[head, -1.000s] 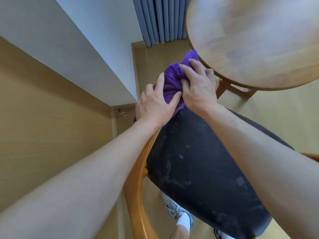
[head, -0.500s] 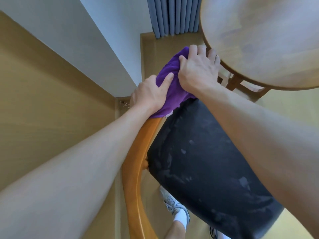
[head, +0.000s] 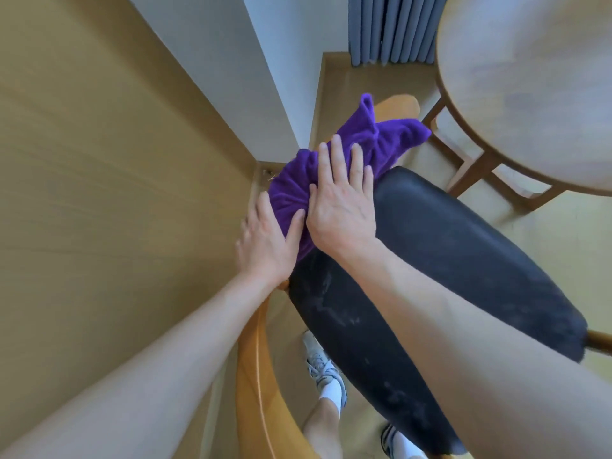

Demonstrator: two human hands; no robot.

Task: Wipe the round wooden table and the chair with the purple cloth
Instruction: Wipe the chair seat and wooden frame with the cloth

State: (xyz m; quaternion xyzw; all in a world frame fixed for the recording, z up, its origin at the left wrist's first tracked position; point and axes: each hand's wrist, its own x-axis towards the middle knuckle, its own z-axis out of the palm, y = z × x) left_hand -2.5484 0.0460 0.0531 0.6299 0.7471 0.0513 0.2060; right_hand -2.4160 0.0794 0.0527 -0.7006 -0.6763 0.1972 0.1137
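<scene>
Both hands (head: 341, 207) on cloth (head: 331, 167), chair (head: 430, 260) edge.

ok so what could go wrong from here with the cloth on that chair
1. The purple cloth is bunched, and one end hangs loose past the chair's wooden frame, so it could snag or slip off as it is pushed.
2. The right hand lies flat and the left hand only rests at the edge, so the grip looks weak.
3. The black seat shows pale dusty smears; a wadded cloth may just spread them.
</scene>
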